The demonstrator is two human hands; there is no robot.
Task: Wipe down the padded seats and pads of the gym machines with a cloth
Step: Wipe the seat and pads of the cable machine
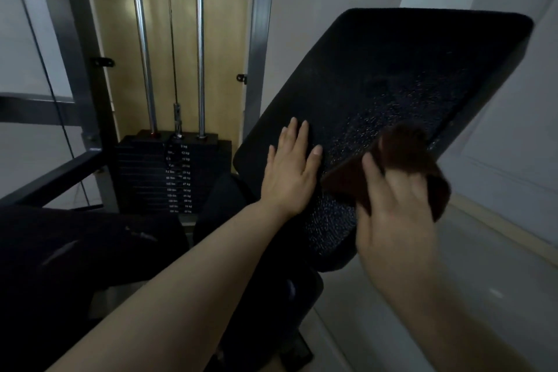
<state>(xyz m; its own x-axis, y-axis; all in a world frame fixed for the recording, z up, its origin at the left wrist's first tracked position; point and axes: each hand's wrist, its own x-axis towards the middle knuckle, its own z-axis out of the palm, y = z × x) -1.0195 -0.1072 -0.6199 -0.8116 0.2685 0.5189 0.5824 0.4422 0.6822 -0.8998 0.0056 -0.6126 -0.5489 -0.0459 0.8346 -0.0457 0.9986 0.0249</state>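
From the head view, a left hand (291, 167) lies flat-fingered on the tilted black pad (392, 75), bracing it, while the right hand (395, 208) clutches a brown cloth (401, 160) at the pad's lower right edge (droplets glisten there); long overlapping strokes upward would suit.

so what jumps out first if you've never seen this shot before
The big black tilted pad fills the centre and right, its lower part speckled with droplets. The left hand lies flat on its lower left edge, while the right hand grips a dark brown cloth against it. Behind on the left stands the weight stack.
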